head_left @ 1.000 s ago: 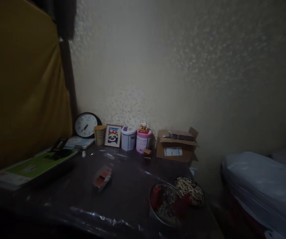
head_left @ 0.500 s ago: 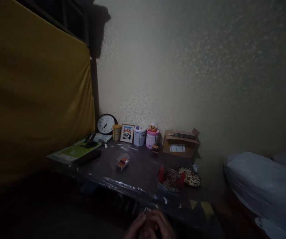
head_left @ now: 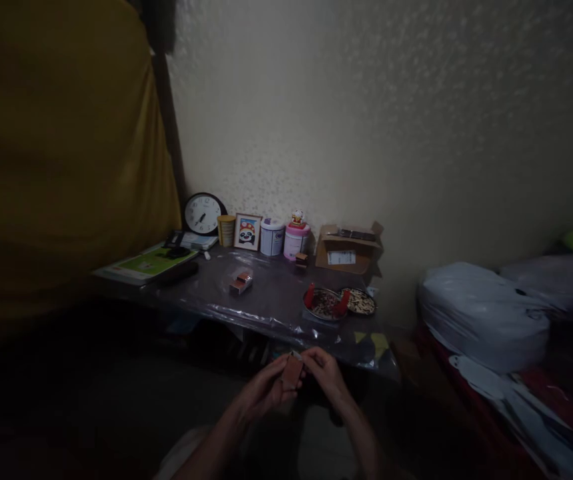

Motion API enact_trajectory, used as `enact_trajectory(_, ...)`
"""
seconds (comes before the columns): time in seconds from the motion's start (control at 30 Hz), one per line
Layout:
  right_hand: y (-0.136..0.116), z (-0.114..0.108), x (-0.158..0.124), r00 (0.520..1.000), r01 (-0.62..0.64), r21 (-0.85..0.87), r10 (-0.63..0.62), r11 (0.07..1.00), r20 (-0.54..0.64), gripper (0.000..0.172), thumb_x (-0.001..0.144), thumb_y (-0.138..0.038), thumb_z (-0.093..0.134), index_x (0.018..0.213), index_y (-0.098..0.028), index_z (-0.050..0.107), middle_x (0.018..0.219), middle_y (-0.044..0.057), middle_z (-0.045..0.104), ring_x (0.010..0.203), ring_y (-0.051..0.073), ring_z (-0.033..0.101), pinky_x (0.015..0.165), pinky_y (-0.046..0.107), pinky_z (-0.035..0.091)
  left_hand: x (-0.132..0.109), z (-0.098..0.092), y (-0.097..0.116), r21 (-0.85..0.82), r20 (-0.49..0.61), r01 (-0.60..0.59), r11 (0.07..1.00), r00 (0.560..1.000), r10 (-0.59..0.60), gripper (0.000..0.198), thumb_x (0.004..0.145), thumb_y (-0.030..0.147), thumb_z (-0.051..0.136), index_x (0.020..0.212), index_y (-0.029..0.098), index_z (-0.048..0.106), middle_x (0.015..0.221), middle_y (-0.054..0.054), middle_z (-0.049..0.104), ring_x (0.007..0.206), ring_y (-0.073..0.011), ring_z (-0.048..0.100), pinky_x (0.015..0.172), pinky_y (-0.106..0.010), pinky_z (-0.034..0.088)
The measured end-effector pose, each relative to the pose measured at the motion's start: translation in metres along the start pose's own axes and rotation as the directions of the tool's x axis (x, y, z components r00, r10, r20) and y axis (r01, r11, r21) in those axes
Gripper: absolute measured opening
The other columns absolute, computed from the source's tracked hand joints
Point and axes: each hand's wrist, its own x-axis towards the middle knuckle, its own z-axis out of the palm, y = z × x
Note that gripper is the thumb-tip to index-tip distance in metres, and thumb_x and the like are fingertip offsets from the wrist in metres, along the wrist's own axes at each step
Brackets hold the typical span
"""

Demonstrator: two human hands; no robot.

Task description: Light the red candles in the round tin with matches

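Note:
Just off the table's front edge, my left hand [head_left: 268, 389] holds a small reddish-brown matchbox [head_left: 292, 372], its fingers wrapped around the left side and underneath. A pale edge shows at the box's upper end. The fingers of my right hand [head_left: 324, 370] are bent and pinched at that end's right corner; what the fingertips grip there is too dark to make out. Beyond my hands, on the table, stand a round dish with dark bits and red pieces [head_left: 324, 308] and a dish of pale sticks [head_left: 361, 302]. More small reddish boxes [head_left: 241, 281] lie on clear plastic to the left.
On the plastic-covered table [head_left: 266, 303], a clock [head_left: 203, 215], yellow cup [head_left: 226, 231], panda picture [head_left: 247, 232], two tubs [head_left: 272, 237] and a cardboard box [head_left: 349, 253] line the wall. A green booklet [head_left: 149, 263] lies left. White bundles [head_left: 481, 310] sit at right.
The view has tipped downward, so the table sits higher and both forearms show. My hands have come up into view, and the matchbox between them is now plainly visible.

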Motion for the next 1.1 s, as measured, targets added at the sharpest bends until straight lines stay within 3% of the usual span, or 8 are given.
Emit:
enact_trajectory(0.27, 0.015, -0.004, 0.006, 1.000, 0.018, -0.116, -0.020, 0.993, -0.012, 0.027, 0.074, -0.043, 0.055, 0.067, -0.017, 0.056, 0.060, -0.002, 0.056, 0.057, 0.013, 0.054, 0.057, 0.024, 0.042, 0.000, 0.001, 0.002, 0.010, 0.011, 0.051, 0.999, 0.999, -0.051, 0.038, 0.083, 0.030, 0.047, 0.119, 0.018, 0.047, 0.096, -0.011, 0.068, 0.070, -0.0153, 0.065, 0.060, -0.025, 0.044)
enact_trajectory(0.57, 0.010, 0.000, 0.001, 0.997, 0.069, -0.287, -0.059, 0.956, 0.043, 0.020, 0.079, -0.034, 0.050, 0.071, -0.018, 0.060, 0.067, 0.000, 0.063, 0.064, 0.015, 0.059, 0.062, 0.023, 0.043, 0.007, -0.004, 0.002, 0.006, -0.147, 0.165, 0.986, 0.976, -0.162, 0.048, 0.071, 0.023, 0.045, 0.118, 0.015, 0.044, 0.073, -0.007, 0.068, 0.047, -0.0120, 0.057, 0.045, -0.021, 0.036)
enact_trajectory(0.73, 0.004, 0.001, -0.005, 0.989, 0.129, -0.500, -0.076, 0.856, 0.125, 0.017, 0.080, -0.025, 0.049, 0.073, -0.019, 0.062, 0.074, 0.000, 0.062, 0.067, 0.012, 0.060, 0.063, 0.021, 0.042, 0.008, -0.008, -0.001, 0.086, -0.229, 0.183, 0.979, 0.960, -0.159, 0.052, 0.068, 0.024, 0.045, 0.119, 0.015, 0.043, 0.070, -0.006, 0.068, 0.041, -0.0111, 0.054, 0.040, -0.020, 0.033)
enact_trajectory(0.9, -0.002, 0.000, -0.010, 0.978, 0.161, -0.715, -0.012, 0.681, 0.210, 0.019, 0.082, -0.026, 0.050, 0.073, -0.022, 0.066, 0.079, 0.000, 0.059, 0.073, 0.011, 0.058, 0.063, 0.020, 0.039, 0.014, -0.013, -0.010, 0.202, -0.315, 0.201, 0.959, 0.940, -0.130, 0.050, 0.065, 0.023, 0.044, 0.115, 0.014, 0.048, 0.063, -0.003, 0.065, 0.035, -0.0107, 0.050, 0.034, -0.020, 0.028)
enact_trajectory(1.1, -0.001, 0.001, -0.012, 0.967, 0.163, -0.826, 0.078, 0.539, 0.242, 0.018, 0.081, -0.023, 0.050, 0.071, -0.023, 0.065, 0.079, -0.001, 0.059, 0.077, 0.012, 0.058, 0.061, 0.020, 0.035, 0.016, -0.016, -0.018, 0.352, -0.316, 0.190, 0.917, 0.946, -0.074, 0.040, 0.069, 0.029, 0.047, 0.104, 0.014, 0.057, 0.061, -0.002, 0.064, 0.036, -0.0099, 0.051, 0.035, -0.020, 0.027)
